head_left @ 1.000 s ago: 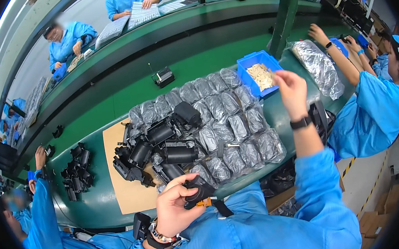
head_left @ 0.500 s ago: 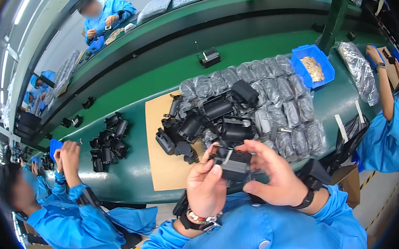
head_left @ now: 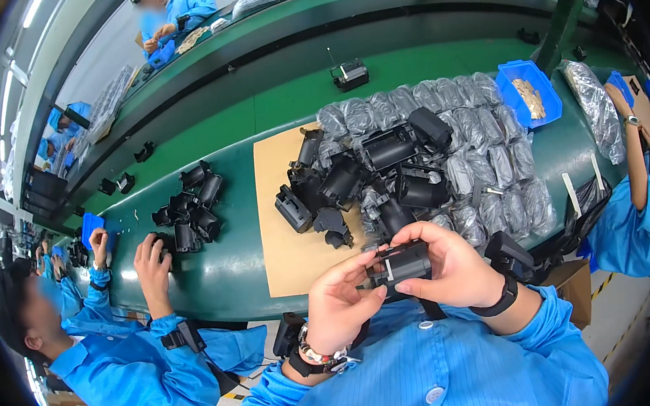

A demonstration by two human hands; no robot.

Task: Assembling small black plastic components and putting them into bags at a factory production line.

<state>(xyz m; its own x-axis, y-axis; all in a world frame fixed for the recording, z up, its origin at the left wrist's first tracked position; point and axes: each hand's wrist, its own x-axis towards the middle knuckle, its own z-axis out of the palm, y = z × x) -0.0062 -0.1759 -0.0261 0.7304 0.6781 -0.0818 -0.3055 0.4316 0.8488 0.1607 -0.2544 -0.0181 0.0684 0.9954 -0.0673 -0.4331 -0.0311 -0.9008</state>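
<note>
We hold one small black plastic housing (head_left: 400, 263) close to our chest, just above the near edge of the green worktop (head_left: 216, 269). Our left hand (head_left: 338, 303) curls around its lower left side, and our right hand (head_left: 452, 265) wraps over its top and right end; both hands are closed on it. Past it lies one brown cardboard sheet (head_left: 289, 229) carrying a heap of black parts (head_left: 361, 177), too tangled to count. Beside them sit rows of grey bagged pieces (head_left: 482, 168), roughly two dozen. Farther right stands one blue bin (head_left: 518, 81). To the left, a neighbour's hand (head_left: 150, 264) rests by a second black cluster (head_left: 188, 210).
</note>
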